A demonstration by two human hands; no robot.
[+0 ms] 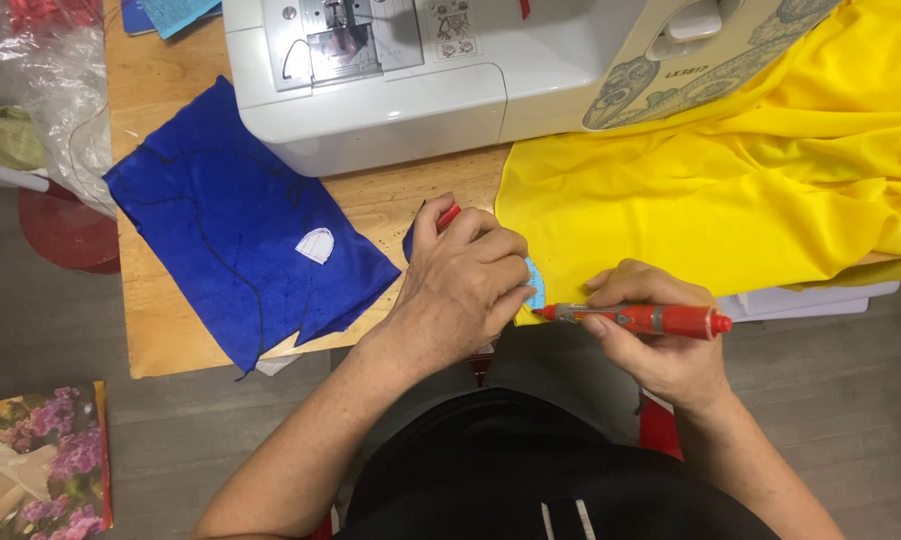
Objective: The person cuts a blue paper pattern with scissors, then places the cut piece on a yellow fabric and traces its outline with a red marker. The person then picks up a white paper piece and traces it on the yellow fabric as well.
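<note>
**Red marker pen at the edge of the yellow fabric**

Marker pen (643, 319), red with a grey band near its tip, lies almost level in my right hand (656, 335), tip pointing left and cap end sticking out to the right. I grasp it between thumb and fingers, and its tip meets a small light-blue curved template (537, 285) at the corner of the yellow fabric (711, 190). That cloth is smooth, thin and heavily folded, spilling over the right part of the wooden table (161, 330) and up against the sewing machine (441, 70).

My left hand (466, 280) presses down flat-knuckled, fingers curled, on the template and the fabric's edge; a small red object (449, 216) peeks out above its knuckles, and I cannot tell whether the hand grips it. Both forearms come in from the bottom, the hands nearly touching.

To the left lies a piece of royal-blue fabric (221, 240), matte, with ragged cut edges and dark drawn lines, and a small white rounded patch (317, 245) resting on it. The white machine's plastic body stands behind, just beside both cloths. Crumpled clear plastic wrap (56, 90) hangs off the table's left edge, and a flower-printed picture (36, 465) lies on the grey floor at lower left.
</note>
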